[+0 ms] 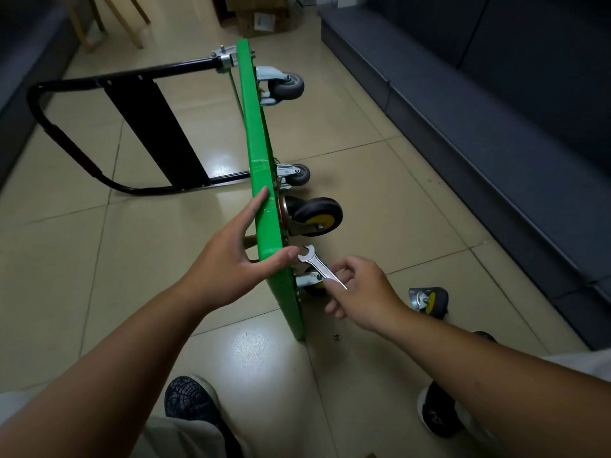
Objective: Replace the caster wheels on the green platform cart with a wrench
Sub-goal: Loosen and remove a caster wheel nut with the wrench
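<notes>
I have the green platform cart standing on its long edge on the tiled floor, with the black handle lying out to the left. This way all the wheels point to the right, where I can reach their bolts.

My left hand is open and lies over the upper rim of the deck. The index finger runs along the rim and the thumb crosses to the wheel side. I judge that it is there to steady the cart, because a deck balanced on its edge can tip when a bolt is turned.

My right hand pinches the wrench at its shaft between thumb and fingers. The open head points up and to the left, just beside the underside of the deck and above the nearest caster, which is partly hidden. The wrench is not on any bolt yet.

The nearest caster and the next caster have yellow hubs, while the two grey casters are farther away — so I think the job is about half done. A loose caster lies on the floor to the right, and a small metal ring lies near the cart's corner — probably a nut, but too small to tell.
</notes>
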The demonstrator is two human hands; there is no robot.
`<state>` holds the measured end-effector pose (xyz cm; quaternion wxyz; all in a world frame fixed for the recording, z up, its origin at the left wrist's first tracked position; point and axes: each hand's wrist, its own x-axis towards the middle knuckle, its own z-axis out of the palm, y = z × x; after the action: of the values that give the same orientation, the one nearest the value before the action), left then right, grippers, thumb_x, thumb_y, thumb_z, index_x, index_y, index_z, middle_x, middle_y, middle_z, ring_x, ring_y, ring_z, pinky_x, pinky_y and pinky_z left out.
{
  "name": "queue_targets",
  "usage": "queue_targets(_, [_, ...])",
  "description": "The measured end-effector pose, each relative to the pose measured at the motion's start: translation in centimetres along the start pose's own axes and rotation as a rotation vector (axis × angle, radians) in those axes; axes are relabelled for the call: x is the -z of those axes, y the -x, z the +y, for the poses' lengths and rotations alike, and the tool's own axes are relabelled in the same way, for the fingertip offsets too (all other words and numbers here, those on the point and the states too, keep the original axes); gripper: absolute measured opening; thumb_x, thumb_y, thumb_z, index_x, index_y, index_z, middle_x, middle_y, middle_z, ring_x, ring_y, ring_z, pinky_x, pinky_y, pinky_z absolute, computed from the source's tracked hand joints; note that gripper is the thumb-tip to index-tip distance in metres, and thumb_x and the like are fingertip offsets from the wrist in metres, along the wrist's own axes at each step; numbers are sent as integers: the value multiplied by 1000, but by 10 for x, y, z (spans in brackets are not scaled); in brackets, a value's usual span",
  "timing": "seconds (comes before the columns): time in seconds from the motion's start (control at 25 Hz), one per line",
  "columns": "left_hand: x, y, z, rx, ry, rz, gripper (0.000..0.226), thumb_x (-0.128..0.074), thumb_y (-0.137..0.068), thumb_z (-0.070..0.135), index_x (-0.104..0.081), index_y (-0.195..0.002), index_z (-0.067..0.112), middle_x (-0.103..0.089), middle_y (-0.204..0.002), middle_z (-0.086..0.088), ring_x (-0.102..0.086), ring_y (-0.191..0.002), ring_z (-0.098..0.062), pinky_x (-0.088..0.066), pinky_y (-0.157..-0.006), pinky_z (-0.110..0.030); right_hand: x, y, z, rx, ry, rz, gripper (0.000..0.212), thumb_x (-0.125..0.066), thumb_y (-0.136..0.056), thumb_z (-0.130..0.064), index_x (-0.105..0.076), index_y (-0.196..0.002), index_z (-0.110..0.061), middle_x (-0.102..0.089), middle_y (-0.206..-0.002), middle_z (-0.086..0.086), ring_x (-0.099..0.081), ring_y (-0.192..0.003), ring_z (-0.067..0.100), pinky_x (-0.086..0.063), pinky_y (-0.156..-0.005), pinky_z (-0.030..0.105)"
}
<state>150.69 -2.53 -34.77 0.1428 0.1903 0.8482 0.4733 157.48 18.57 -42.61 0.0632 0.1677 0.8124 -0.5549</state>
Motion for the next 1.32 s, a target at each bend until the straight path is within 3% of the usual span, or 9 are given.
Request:
queue_targets(0.12, [1, 1, -1, 6, 14, -2, 105, -74, -69, 63, -17, -156, 51, -26, -159, 21, -44, -140, -19, -58, -94, -45, -9, 5, -21, 35, 42, -1, 10, -61, -96, -11, -57, -102, -18, -66, -83, 4, -71, -54, 21, -54, -49, 31])
queue_targets(0.32, [2, 1, -1, -4, 6, 6, 106, -76, -68, 58, -19, -156, 50, -25, -151, 28, -44, -134, -11, -57, -91, -27, -22, 2, -39, 40, 21, 11, 6, -63, -96, -15, -62, -95, -21, -64, -85, -6, -65, -74, 10, -60, -68, 33])
queue_targets(0.4, [2, -1, -2, -16, 7, 7, 107, -78, -66, 55, -20, -156, 49, -26, -150, 29, -43, -132, -9, -55, -91, -21, -24, 4, -44, 29, -91, -50, 3, -62, -99, -18, -65, -100, -17, -66, -85, -5, -66, -66, 6, -55, -55, 22])
queue_targets(0.48, [2, -1, -2, -9, 10, 2, 110, -79, -64, 57, -20, -156, 49, -26, -149, 30, -43, -132, -8, -56, -95, -29, -23, 6, -46, 30, -134, -80, 9, -59, -101, -20, -67, -104, -16, -67, -77, -5, -63, -51, 3, -47, -47, 15])
queue_targets(0.64, [1, 0, -1, -23, 12, 8, 110, -79, -63, 59, -21, -156, 49, -29, -149, 30, -46, -132, -5, -54, -101, -38, -27, 8, -41, 57, -150, -94, 12, -58, -101, -25, -69, -107, -20, -69, -69, -5, -63, -49, 9, -53, -48, 30])
queue_targets(0.8, [1, 0, -3, -5, 23, 3, 109, -80, -64, 57, -20, -155, 52, -31, -151, 28, -50, -133, -11, -57, -95, -33, -47, 12, -22, 48, -251, -113, 18, -57, -102, -24, -67, -117, -23, -75, -90, 2, -73, -65, 24, -60, -59, 55])
queue_targets(0.96, [3, 1, -4, 3, 61, -3, 109, -82, -64, 57, -21, -154, 54, -29, -149, 32, -50, -131, -12, -61, -84, -27, -54, 0, 10, 163, -275, -104, 28, -59, -100, -24, -64, -116, -47, -72, -113, -7, -72, -99, 13, -63, -79, 37])
queue_targets(1.12, [3, -1, -3, -4, 106, 2, 107, -83, -64, 54, -24, -153, 54, -31, -137, 44, -51, -128, -10, -61, -79, -24, -52, -27, 39, 354, 2, 65, 30, -60, -99, -22, -66, -126, -33, -65, -106, -7, -65, -95, 8, -59, -82, 31])
queue_targets(1.32, [2, -1, -3, -19, 119, 17, 105, -84, -65, 52, -27, -153, 53, -29, -129, 55, -53, -121, -2, -60, -79, -23, -47, -59, 37, 444, 382, -25, 31, -54, -100, -13, -58, -130, -21, -62, -113, 3, -63, -95, 24, -56, -77, 44])
